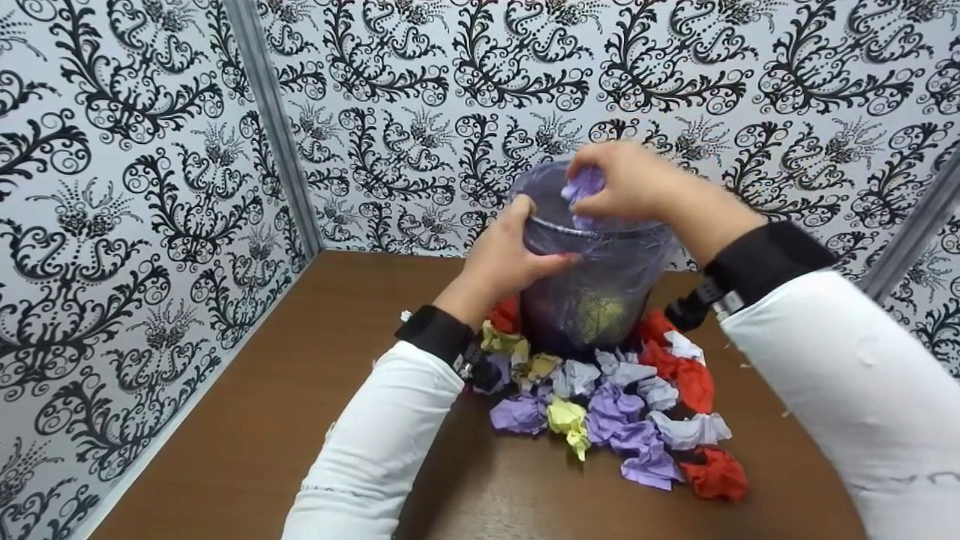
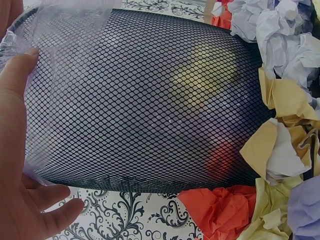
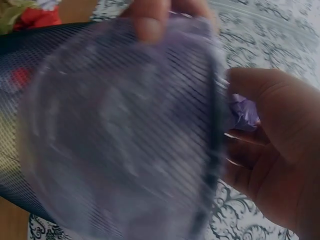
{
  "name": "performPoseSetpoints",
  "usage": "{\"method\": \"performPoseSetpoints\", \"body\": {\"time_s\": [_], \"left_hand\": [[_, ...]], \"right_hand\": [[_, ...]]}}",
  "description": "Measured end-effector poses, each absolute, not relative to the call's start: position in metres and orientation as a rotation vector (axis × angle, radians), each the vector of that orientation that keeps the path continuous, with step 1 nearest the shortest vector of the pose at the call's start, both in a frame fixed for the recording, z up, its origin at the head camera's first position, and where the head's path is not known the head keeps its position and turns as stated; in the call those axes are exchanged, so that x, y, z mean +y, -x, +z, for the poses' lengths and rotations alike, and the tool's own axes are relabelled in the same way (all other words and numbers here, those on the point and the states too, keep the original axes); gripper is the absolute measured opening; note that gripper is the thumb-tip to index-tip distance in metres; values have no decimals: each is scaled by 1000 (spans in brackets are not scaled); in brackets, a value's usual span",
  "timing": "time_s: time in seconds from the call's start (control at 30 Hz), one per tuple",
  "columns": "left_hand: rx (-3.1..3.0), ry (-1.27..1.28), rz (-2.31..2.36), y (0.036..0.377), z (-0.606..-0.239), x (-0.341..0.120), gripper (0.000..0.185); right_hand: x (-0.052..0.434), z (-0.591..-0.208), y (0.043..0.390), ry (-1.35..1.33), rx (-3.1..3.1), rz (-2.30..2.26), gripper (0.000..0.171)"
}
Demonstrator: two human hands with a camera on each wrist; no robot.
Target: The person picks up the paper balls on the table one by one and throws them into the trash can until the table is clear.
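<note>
A black mesh wastebasket (image 1: 585, 300) with a clear plastic liner (image 1: 637, 251) stands on the table, tilted slightly. My left hand (image 1: 506, 251) grips its rim on the left side, thumb against the outside of the liner. At the basket's mouth my right hand (image 1: 626, 184) pinches a purple crumpled paper ball (image 1: 585, 191). The same purple paper (image 3: 244, 114) shows partly behind the rim in the right wrist view, where my right hand (image 3: 275, 140) is beside the mouth. Through the mesh in the left wrist view, yellow paper (image 2: 205, 77) and red paper (image 2: 220, 160) show inside.
Crumpled papers lie around the basket's base: purple (image 1: 615, 409), grey-white (image 1: 690, 429), yellow (image 1: 568, 421), and red (image 1: 715, 474). The brown table (image 1: 247, 405) meets patterned walls (image 1: 390, 127) behind and on the left.
</note>
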State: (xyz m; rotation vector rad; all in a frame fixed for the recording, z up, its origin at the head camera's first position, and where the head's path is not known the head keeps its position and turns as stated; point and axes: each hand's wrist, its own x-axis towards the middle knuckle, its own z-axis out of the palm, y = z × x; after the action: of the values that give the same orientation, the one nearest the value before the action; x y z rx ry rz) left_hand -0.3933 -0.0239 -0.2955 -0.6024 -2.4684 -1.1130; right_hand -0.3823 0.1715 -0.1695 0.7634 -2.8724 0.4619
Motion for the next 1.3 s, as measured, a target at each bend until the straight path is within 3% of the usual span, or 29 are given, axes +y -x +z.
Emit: {"method": "performPoseSetpoints", "body": {"time_s": [0.3,0.7,0.87,1.07,1.3], "left_hand": [[-2437,623,-1066,395,-296,-26,84],[-2447,623,-1160,396,-297,-24,84],[-2460,600,-1178,395,-296,-24,86],[-2472,588,-1173,394,-296,-24,86],[-2467,593,-1155,394,-296,-24,85]], "right_hand": [[162,-189,394,-874,-2895,290,39],[198,-183,383,-841,-2820,419,31],[230,-184,379,-726,-2663,524,29],[278,-195,381,-477,-2553,720,43],[320,-237,396,-263,-2731,755,51]]}}
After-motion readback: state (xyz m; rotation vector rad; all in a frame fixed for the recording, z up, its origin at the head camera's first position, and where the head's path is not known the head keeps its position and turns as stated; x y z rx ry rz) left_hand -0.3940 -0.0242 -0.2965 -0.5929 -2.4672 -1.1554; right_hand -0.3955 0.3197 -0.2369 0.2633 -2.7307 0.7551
